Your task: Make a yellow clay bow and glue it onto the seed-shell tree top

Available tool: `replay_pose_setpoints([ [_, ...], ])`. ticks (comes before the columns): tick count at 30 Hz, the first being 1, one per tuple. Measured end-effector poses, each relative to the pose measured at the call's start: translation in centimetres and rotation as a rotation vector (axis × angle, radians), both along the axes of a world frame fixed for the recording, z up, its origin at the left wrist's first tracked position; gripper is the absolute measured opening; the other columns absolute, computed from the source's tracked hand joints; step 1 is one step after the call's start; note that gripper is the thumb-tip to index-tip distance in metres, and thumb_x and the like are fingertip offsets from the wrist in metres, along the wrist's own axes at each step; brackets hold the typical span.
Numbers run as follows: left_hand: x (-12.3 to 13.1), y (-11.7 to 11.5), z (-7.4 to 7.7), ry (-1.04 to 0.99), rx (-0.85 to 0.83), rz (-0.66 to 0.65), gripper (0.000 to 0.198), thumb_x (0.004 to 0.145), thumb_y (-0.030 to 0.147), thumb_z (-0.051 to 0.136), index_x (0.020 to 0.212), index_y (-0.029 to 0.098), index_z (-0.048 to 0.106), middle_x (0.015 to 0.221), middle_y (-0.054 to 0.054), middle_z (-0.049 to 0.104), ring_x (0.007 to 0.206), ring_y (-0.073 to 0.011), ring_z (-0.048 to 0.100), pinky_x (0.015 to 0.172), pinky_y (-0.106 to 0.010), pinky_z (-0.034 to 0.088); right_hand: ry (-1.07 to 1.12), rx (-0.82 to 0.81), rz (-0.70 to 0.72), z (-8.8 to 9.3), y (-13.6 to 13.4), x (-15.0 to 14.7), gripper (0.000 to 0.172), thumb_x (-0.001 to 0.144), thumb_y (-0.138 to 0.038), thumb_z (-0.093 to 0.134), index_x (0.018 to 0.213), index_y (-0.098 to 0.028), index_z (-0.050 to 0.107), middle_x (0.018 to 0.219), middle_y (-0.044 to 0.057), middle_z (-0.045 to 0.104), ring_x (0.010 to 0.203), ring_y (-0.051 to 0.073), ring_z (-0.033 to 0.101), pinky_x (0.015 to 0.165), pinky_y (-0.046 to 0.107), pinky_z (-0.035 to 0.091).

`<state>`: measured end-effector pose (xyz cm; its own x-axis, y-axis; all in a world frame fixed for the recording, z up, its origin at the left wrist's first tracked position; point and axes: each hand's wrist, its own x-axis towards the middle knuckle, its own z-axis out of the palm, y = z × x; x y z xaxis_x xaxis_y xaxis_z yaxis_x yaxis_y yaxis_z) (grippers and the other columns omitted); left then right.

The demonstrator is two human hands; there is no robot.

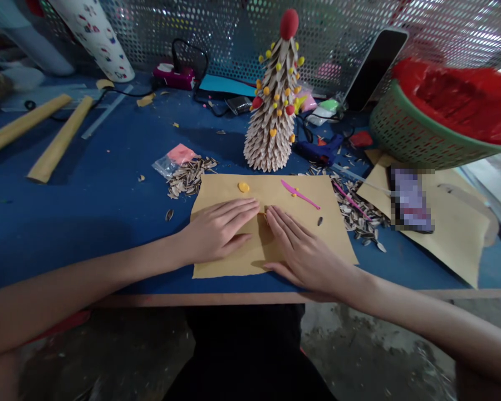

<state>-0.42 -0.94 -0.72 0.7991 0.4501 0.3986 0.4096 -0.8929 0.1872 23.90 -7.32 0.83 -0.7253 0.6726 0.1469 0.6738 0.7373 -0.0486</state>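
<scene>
My left hand [224,227] lies palm down on a sheet of brown paper [234,267], its fingers stretched out and holding nothing. Opposite it, my right hand [297,244] rests on the same sheet with straight fingers. Under its fingertips a sliver of something orange shows; most of it is hidden. Beyond the hands, a flattened yellow-orange piece of clay [244,187] and a pink plastic modelling knife [300,195] with small orange bits lie on the paper. A dark sunflower seed [320,221] is to the right. Behind the sheet stands a cone-shaped tree [271,122] of seed shells, dotted with coloured balls.
Sunflower seeds lie in piles left [190,177] and right [359,223] of the paper. A blue glue gun [321,149], a phone [376,67] and a green basket [434,136] holding red plastic stand at the right. Brown paper rolls [62,139] lie at the left.
</scene>
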Motion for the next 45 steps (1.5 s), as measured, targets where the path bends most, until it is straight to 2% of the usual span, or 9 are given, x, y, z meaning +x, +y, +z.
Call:
replay_pose_setpoints([
  [10,0.0,0.0,-0.2,0.003,-0.003,-0.003,0.046,0.102,0.027,0.048,0.140,0.001,0.049,0.143,-0.021,0.057,0.136,-0.0289,0.054,0.113,-0.045,0.049,-0.020,-0.009,-0.001,-0.1,-0.1,-0.2,0.099,0.098,-0.062,0.041,0.157,0.008,0.003,0.157,0.034,0.030,0.148,0.042,0.032,0.116,0.055,0.042],
  [15,-0.1,0.1,-0.2,-0.005,-0.024,-0.007,0.047,0.102,0.027,0.048,0.144,0.006,0.046,0.144,-0.020,0.057,0.138,-0.0277,0.052,0.114,-0.045,0.049,-0.015,-0.019,0.002,-0.3,-0.8,-0.3,0.102,0.097,-0.063,0.042,0.156,0.009,0.000,0.157,0.035,0.028,0.149,0.044,0.030,0.116,0.058,0.042],
  [20,0.0,0.0,-0.2,-0.035,-0.006,-0.001,0.048,0.101,0.029,0.051,0.144,0.008,0.047,0.143,-0.019,0.058,0.137,-0.0280,0.054,0.113,-0.045,0.050,0.111,-0.100,-0.034,1.1,0.8,0.9,0.083,0.104,-0.046,0.038,0.159,-0.003,-0.006,0.160,0.027,0.029,0.152,0.033,0.027,0.117,0.052,0.043],
  [23,0.1,0.0,-0.1,-0.031,-0.006,0.006,0.046,0.101,0.028,0.051,0.142,0.007,0.048,0.142,-0.019,0.059,0.136,-0.0272,0.055,0.113,-0.044,0.050,0.167,-0.117,-0.122,2.0,2.0,2.1,0.074,0.104,-0.039,0.039,0.161,-0.009,0.003,0.163,0.022,0.028,0.152,0.030,0.029,0.120,0.051,0.040],
  [26,0.2,0.1,0.0,-0.030,0.009,-0.001,0.044,0.101,0.027,0.051,0.140,0.006,0.049,0.141,-0.019,0.060,0.135,-0.0274,0.055,0.112,-0.044,0.051,0.195,-0.120,-0.159,1.8,2.4,2.9,0.066,0.105,-0.034,0.039,0.160,-0.009,0.012,0.160,0.022,0.036,0.150,0.028,0.035,0.118,0.049,0.043],
  [28,0.1,0.1,0.0,-0.029,0.019,-0.008,0.044,0.101,0.026,0.051,0.140,0.005,0.050,0.141,-0.019,0.060,0.135,-0.0277,0.056,0.111,-0.045,0.052,0.182,-0.106,-0.133,1.3,2.1,3.0,0.067,0.104,-0.033,0.040,0.160,-0.007,0.012,0.158,0.024,0.038,0.149,0.029,0.036,0.117,0.049,0.044],
  [33,0.0,0.1,0.1,-0.046,0.018,-0.021,0.037,0.100,0.021,0.051,0.133,0.006,0.055,0.136,-0.019,0.064,0.129,-0.0272,0.060,0.108,-0.045,0.054,0.127,-0.057,-0.010,0.1,1.1,2.1,0.076,0.104,-0.033,0.042,0.161,-0.006,-0.001,0.157,0.026,0.038,0.149,0.032,0.034,0.115,0.051,0.047],
  [39,-0.1,-0.1,0.2,-0.082,-0.024,-0.008,0.034,0.099,0.017,0.051,0.132,0.010,0.056,0.134,-0.015,0.066,0.127,-0.0250,0.062,0.107,-0.043,0.054,0.097,-0.039,0.010,0.0,0.5,1.4,0.076,0.104,-0.037,0.041,0.160,-0.001,0.004,0.154,0.028,0.040,0.146,0.034,0.040,0.116,0.052,0.045],
  [45,-0.1,0.0,0.0,-0.131,-0.039,0.035,0.032,0.097,0.016,0.052,0.129,0.012,0.058,0.129,-0.014,0.069,0.123,-0.0251,0.064,0.105,-0.044,0.055,0.064,-0.088,0.008,0.0,0.4,1.5,0.083,0.104,-0.045,0.041,0.160,-0.003,-0.003,0.158,0.027,0.034,0.149,0.034,0.033,0.118,0.053,0.043],
])
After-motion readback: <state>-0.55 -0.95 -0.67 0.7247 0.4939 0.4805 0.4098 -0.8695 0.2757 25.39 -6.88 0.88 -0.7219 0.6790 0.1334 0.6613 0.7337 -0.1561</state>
